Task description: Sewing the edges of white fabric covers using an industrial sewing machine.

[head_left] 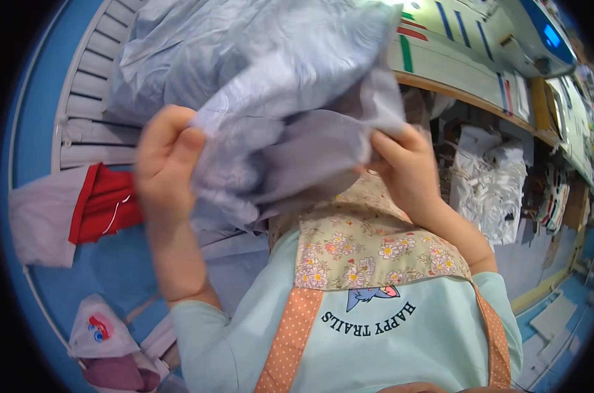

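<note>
A pale lilac-grey piece of cloth (277, 111) fills the upper middle of the head view, crumpled and lifted in front of me. My left hand (166, 160) pinches its left edge, fingers closed on the fabric. My right hand (405, 164) grips the right edge of the same cloth. Below the hands show my mint shirt and a floral apron with orange dotted straps (362, 255).
A red and white garment (90, 206) lies at the left on a blue surface. White slatted bars (90, 92) run up the upper left. A white bag with a red print (100, 331) sits lower left. White bundled fabric (496, 183) hangs under a wooden-edged table (467, 98) at the right.
</note>
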A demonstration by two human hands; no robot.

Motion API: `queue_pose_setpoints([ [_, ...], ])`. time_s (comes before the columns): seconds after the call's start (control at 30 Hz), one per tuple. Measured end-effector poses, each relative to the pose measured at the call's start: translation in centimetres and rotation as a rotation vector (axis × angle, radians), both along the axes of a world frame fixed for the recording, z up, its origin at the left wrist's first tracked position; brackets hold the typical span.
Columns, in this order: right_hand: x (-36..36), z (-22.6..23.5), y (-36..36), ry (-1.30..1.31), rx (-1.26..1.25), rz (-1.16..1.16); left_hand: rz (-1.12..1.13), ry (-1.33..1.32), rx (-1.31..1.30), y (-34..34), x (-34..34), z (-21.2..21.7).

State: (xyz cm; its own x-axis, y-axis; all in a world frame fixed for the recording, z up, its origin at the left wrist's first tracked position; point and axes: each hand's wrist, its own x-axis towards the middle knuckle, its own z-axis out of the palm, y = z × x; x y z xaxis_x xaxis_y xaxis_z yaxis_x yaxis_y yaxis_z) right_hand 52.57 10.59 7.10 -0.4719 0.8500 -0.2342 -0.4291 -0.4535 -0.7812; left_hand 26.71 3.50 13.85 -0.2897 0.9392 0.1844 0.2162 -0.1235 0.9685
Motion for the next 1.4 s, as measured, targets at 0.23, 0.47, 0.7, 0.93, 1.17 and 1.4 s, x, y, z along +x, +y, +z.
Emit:
queue_pose_setpoints([
  [0.23, 6.3, 0.7, -4.6, -0.495, 0.414, -0.224, -1.299, 0.568, -0.237, 3.6, 12.8, 1.8],
  [0.47, 9.1, -1.8, -5.5, -0.687, 0.586, -0.053, -1.326, 0.441, -0.449, 3.1, 15.5, -3.8],
  [0.7, 9.4, -2.8, -5.0, -0.702, 0.753, -0.055, -1.283, 0.422, -0.322, 2.7, 16.1, -4.4],
  [0.93, 8.2, 0.9, -2.5, -0.748, 1.307, -0.372, -1.312, 0.092, 0.189, 3.5, 16.9, -3.0],
  [1.17, 9.0, 0.0, -0.3, -0.661, 1.058, -0.084, -0.740, 0.262, -0.762, 4.9, 9.3, -5.2],
  [1.4, 7.6, -10.9, 1.2, -0.740, 0.665, 0.093, -0.503, 0.466, -0.340, 9.0, 1.5, -6.7],
])
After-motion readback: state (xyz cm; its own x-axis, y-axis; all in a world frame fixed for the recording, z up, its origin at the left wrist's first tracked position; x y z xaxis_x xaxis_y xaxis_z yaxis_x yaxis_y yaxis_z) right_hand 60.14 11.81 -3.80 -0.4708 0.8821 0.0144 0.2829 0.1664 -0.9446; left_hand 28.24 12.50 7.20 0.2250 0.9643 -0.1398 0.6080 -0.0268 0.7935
